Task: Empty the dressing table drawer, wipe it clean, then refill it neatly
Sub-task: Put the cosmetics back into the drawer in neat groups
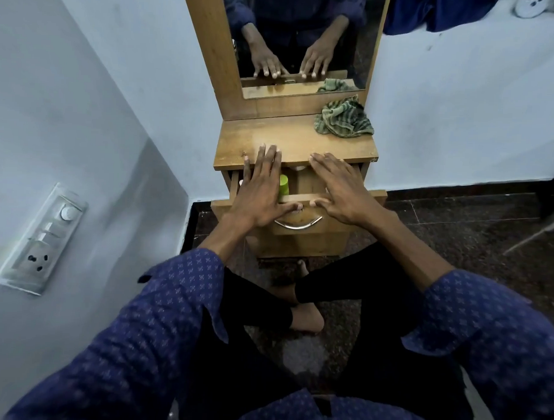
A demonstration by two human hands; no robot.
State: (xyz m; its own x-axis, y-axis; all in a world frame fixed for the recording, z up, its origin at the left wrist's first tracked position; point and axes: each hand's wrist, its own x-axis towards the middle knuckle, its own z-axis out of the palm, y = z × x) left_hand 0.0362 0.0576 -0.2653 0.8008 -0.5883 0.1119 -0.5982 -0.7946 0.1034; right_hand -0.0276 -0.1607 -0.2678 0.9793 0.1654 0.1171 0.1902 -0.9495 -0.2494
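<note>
The wooden dressing table (290, 138) stands against the wall with its drawer (341, 224) pulled partly out. My left hand (264, 190) lies flat over the drawer's left half, fingers spread and reaching the table top's edge. My right hand (339, 187) lies flat over the right half, fingers spread. Both hold nothing. Between them a green bottle (283, 184) stands inside the drawer, and a white item (297, 168) shows at the drawer's back. A curved metal handle (298, 224) sits on the drawer front. A green striped cloth (343, 119) lies crumpled on the table top's right rear.
A mirror (303, 38) rises behind the table top and reflects my hands. A wall with a switch and socket panel (42, 239) is close on the left. A white wall is on the right, and a dark speckled floor (457, 235) lies below. My crossed legs are under the drawer.
</note>
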